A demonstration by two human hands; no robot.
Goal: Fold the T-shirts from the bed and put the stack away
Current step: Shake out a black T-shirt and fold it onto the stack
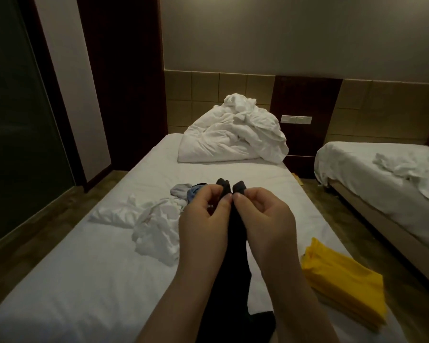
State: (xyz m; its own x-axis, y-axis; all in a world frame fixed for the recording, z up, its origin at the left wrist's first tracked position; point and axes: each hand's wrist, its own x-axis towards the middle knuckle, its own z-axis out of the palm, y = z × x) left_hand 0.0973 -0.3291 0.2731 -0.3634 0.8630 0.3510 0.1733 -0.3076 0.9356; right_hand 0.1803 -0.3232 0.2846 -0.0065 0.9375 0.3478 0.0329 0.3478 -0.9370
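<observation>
Pinching the black T-shirt [224, 293] by its top edge, your left hand [203, 226] and right hand [268, 226] curl side by side, equally near | shirt hangs lengthwise toward you over the bed [84, 280] | folded yellow T-shirt [342, 280] lies to your right, crumpled white pile [156, 226] to your left

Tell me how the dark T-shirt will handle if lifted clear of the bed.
Probably floppy: the dark T-shirt hangs limp from the left hand and right hand pinching it. Likely light, since fingertip pinches carry it. Its tail may drag on the bed.
</observation>
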